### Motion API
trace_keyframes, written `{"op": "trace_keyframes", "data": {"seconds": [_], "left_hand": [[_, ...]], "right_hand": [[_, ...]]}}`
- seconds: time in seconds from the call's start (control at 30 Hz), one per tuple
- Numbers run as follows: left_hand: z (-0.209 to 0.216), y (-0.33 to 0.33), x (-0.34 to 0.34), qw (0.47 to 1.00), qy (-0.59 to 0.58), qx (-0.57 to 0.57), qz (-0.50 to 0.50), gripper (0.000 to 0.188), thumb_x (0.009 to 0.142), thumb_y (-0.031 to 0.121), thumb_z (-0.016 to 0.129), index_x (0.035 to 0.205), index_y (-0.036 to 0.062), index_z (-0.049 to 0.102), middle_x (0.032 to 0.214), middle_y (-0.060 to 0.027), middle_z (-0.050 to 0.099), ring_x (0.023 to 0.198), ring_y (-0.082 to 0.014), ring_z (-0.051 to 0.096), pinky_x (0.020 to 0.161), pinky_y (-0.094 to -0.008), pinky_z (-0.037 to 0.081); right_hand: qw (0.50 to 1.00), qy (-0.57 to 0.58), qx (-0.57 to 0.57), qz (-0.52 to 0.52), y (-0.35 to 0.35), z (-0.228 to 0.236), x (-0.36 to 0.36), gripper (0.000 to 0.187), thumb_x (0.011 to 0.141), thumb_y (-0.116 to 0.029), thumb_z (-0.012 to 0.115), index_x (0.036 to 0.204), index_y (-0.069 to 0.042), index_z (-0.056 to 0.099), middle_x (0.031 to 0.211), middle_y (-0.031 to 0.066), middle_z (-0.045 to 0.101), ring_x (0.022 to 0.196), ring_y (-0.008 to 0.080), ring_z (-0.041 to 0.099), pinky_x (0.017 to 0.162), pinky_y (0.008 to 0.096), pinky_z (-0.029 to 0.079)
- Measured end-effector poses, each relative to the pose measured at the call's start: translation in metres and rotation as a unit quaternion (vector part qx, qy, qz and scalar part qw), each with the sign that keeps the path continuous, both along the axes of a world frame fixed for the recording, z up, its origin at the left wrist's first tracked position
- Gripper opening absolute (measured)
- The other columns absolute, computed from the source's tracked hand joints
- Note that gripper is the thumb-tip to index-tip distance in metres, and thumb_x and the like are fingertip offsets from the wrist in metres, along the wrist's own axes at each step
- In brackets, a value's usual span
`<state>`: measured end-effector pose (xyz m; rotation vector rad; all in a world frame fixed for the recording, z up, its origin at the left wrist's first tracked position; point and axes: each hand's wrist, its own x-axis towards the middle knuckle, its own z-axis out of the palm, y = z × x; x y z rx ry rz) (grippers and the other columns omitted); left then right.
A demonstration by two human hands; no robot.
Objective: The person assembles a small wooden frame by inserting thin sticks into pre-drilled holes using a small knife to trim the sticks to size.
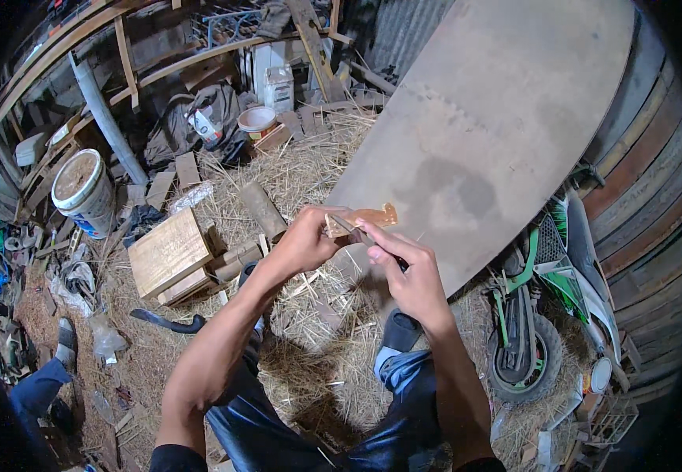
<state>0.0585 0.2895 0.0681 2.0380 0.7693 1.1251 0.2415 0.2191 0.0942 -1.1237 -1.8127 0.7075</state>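
Observation:
My left hand [309,241] is closed around a small carved piece of reddish-brown wood [376,215], which has a raised end on its right. In my right hand [410,275] is a slim dark-handled tool that looks like a carving knife [344,223]. Its narrow tip lies against the near left part of the wood; the exact contact is hard to make out. Both hands are close together in front of me, beside the near left edge of a large grey-brown board [466,149].
Straw covers the ground [309,315]. Left are wooden blocks [169,250], a curved dark blade [168,321] and a white bucket [78,185]. A green-and-white motorbike [549,291] stands right. Another person's leg [38,389] shows at lower left.

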Motion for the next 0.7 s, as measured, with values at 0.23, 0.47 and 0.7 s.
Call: {"op": "trace_keyframes", "data": {"seconds": [0.23,0.47,0.7], "left_hand": [[-0.004,-0.001,0.001,0.998,0.051,0.039,0.006,0.031,0.068,-0.004,0.056,0.097,0.0001,0.065,0.089,-0.0208,0.065,0.078,-0.0361,0.063,0.072,-0.0376,0.049],[0.002,-0.01,0.007,0.992,0.087,0.062,0.069,0.031,0.067,0.0,0.057,0.097,-0.001,0.064,0.097,-0.0186,0.065,0.089,-0.0331,0.063,0.083,-0.0392,0.049],[-0.004,-0.012,0.015,0.982,0.085,0.119,0.122,0.042,0.06,-0.001,0.061,0.102,0.0016,0.063,0.103,-0.0186,0.062,0.087,-0.0355,0.062,0.072,-0.0392,0.052]], "right_hand": [[0.998,0.046,-0.01,-0.038,0.0,-0.014,-0.002,0.03,0.087,-0.005,0.057,0.116,0.002,0.059,0.095,0.011,0.067,0.08,0.0125,0.061,0.078,0.0272,0.048],[0.989,0.125,-0.078,-0.03,-0.002,-0.004,-0.004,0.024,0.089,-0.005,0.056,0.112,0.002,0.059,0.096,0.007,0.064,0.077,0.0102,0.059,0.072,0.0235,0.048],[0.977,0.194,-0.073,-0.048,-0.002,-0.009,-0.013,0.02,0.09,-0.003,0.054,0.109,0.001,0.055,0.09,0.009,0.063,0.08,0.0106,0.06,0.071,0.0232,0.049]]}}
